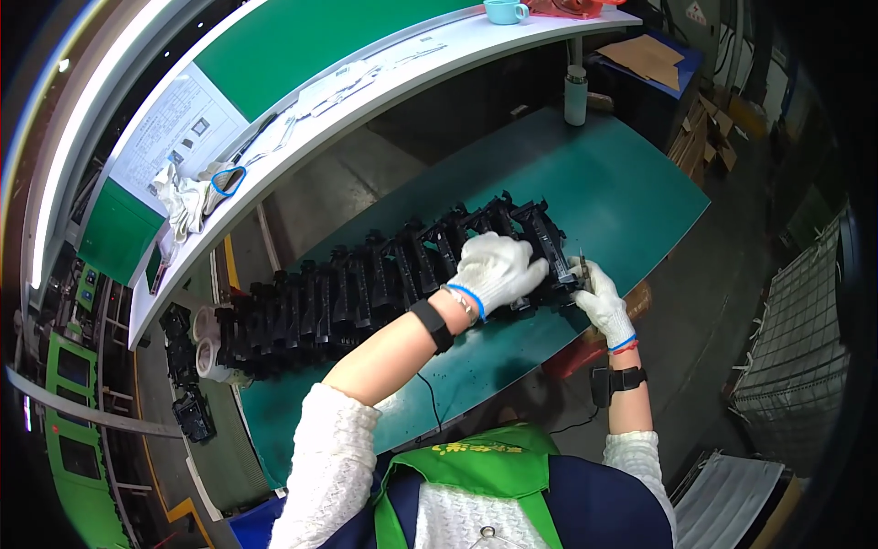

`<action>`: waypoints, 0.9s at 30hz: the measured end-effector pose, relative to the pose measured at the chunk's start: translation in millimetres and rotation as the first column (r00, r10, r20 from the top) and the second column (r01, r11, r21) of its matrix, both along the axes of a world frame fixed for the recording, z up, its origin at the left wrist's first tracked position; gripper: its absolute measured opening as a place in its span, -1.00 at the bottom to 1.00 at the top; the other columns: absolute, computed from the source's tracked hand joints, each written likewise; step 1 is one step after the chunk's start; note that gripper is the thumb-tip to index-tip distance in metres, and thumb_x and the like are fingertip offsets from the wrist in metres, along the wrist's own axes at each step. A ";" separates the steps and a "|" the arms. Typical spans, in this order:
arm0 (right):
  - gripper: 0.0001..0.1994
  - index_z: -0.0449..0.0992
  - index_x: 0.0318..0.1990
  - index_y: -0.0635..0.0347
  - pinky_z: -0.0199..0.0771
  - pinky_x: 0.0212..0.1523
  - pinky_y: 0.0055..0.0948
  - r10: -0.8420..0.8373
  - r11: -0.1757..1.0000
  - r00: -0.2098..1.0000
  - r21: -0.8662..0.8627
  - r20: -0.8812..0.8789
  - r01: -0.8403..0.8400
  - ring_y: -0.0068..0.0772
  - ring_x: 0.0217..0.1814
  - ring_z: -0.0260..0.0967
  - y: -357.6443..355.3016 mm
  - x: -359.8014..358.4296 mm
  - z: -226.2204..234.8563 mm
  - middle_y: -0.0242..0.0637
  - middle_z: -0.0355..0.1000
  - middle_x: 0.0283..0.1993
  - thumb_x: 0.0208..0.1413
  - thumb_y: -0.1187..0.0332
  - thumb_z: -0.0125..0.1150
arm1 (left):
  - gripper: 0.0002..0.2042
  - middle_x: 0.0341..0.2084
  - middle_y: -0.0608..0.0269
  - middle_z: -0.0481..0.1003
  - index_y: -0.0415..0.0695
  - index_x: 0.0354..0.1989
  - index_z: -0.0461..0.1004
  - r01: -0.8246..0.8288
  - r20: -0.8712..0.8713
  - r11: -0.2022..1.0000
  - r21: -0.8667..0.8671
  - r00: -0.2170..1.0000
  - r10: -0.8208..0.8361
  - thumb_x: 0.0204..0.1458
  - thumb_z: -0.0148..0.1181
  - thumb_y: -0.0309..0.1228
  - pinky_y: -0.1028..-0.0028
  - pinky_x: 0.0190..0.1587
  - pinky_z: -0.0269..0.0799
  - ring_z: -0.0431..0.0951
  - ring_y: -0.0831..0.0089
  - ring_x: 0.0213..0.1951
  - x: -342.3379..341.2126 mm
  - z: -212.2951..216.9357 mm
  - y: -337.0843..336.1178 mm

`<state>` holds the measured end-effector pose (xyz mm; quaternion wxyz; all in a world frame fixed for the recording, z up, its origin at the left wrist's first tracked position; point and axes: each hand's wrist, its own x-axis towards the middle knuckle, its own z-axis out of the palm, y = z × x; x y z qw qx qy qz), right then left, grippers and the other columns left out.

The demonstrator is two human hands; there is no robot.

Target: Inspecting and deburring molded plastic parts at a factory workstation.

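Gloved left hand (498,272): fingers curled over the row of black parts (352,293), near its right end; fingertips partly hidden, so cannot tell whether they grip. Gloved right hand (602,309): thumb and fingers appear closed about a slim item (583,266), kind unclear, just beside the endmost black part (550,242). That part lies at the row's right end, on the green table (631,183).

Judgement: steady the part with the left hand, keep those fingers clear of the slim item, move lightly, avoid nudging close-packed neighbours.

Farther: pale bottle (575,97), upright on the table; blue cup (503,12) on the white shelf (549,30).
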<state>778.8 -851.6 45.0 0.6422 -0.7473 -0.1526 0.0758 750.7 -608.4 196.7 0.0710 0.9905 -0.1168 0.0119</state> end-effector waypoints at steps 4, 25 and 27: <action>-0.43 0.44 0.27 0.33 0.43 0.23 -0.45 0.067 0.993 0.997 -0.090 -0.040 -0.070 -0.47 0.11 0.46 1.6 9.5 0.0 -0.34 0.50 0.08 0.01 0.67 0.08 | -0.73 -0.43 0.12 0.68 -0.12 -0.18 0.69 0.147 0.218 0.987 0.066 0.963 -0.158 0.14 0.21 -0.21 0.12 -0.25 0.64 0.68 0.08 -0.26 -17.1 -5.3 8.0; -0.39 0.40 0.37 0.36 0.49 0.00 -0.52 0.173 0.983 0.976 0.084 -0.130 -0.163 -0.50 0.01 0.46 -4.9 -6.8 38.4 -0.31 0.54 0.11 0.10 0.51 0.27 | -0.39 0.10 0.07 0.60 -0.15 0.23 0.53 0.059 0.357 0.992 -0.111 0.934 -0.016 -0.02 0.43 -0.18 0.10 0.21 0.44 0.54 0.05 0.12 -122.0 9.5 76.6; -0.40 0.39 0.38 0.35 0.47 -0.03 -0.59 -0.056 0.994 0.992 0.089 -0.111 0.066 -0.57 0.01 0.44 -6.2 -22.5 39.2 -0.33 0.53 0.13 0.14 0.52 0.28 | -0.39 0.12 0.05 0.59 -0.15 0.24 0.52 -0.019 0.331 0.991 -0.132 0.941 0.062 -0.02 0.42 -0.19 0.09 0.24 0.43 0.53 0.02 0.14 -134.8 12.8 95.8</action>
